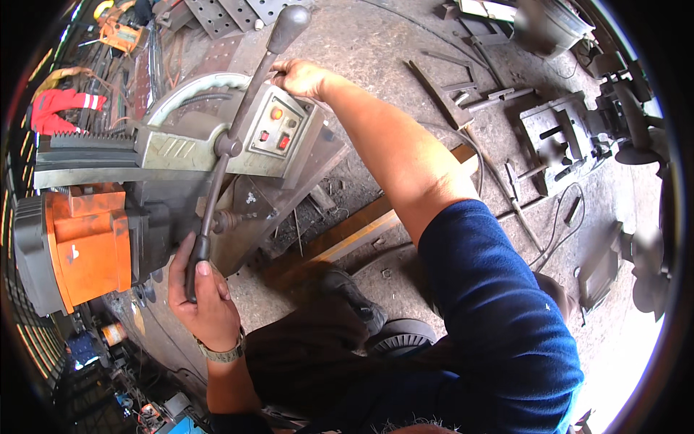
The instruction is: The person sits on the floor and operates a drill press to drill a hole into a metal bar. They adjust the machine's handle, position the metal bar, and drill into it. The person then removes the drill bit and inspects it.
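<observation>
In front of me at the left stands a magnetic drill (181, 153) with a grey body, an orange motor (90, 246) and a toothed rack. A long feed lever (246, 105) crosses its side, with a black grip at each end. My left hand (210, 304), with a watch on its wrist, wraps the lever's lower grip. At the far top edge of the drill body, my right hand (303, 78) rests with curled fingers, partly hidden beyond the edge. Beside it, the control panel (276, 129) carries an orange knob and two red switches.
Below the drill lies a rust-brown steel beam (354, 230). Metal bars and a hammer-like tool (452, 108) lie on the floor to the right. A vise-like fixture (557, 141) and a bucket (553, 29) stand farther right. Perforated plates (224, 14) lie at the back.
</observation>
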The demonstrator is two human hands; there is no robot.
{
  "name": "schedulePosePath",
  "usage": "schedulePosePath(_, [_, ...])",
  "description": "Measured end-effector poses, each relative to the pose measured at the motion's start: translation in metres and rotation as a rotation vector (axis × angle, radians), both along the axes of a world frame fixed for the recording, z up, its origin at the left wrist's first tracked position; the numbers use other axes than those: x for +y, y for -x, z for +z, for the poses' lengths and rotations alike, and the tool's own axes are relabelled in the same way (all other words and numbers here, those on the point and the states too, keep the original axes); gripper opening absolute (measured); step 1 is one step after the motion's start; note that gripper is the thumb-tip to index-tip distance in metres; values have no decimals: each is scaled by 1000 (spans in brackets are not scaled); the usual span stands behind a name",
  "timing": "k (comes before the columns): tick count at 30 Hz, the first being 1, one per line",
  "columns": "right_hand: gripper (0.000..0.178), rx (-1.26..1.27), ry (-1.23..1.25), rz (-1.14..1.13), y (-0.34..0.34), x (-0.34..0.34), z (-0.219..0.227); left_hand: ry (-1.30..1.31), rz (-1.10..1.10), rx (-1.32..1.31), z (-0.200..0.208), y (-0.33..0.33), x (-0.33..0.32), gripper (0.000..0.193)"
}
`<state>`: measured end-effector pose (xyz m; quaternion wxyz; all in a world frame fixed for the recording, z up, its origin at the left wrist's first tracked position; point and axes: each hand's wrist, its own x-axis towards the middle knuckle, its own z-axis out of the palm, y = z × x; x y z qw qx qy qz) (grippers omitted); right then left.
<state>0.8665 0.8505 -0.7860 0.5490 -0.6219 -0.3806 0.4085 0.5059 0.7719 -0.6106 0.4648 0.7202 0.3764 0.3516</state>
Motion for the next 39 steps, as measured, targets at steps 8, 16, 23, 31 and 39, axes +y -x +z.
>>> schedulePosePath(8, [25,-222,-271,-269,-17,0,11,-29,-3,-21,-7,1,11,39])
schedulePosePath(16, [29,-147,-287,-133,-34,23,7,-8,-8,-6,-2,2,13,38])
schedulePosePath(23, [30,439,-412,-139,-7,9,50,-67,-25,46,8,14,22,39])
schedulePosePath(31, [31,685,-598,-36,-14,4,36,-99,-57,42,7,19,28,39])
schedulePosePath(39, [39,289,-398,-25,-6,-9,38,-118,-82,34,5,24,31,39])
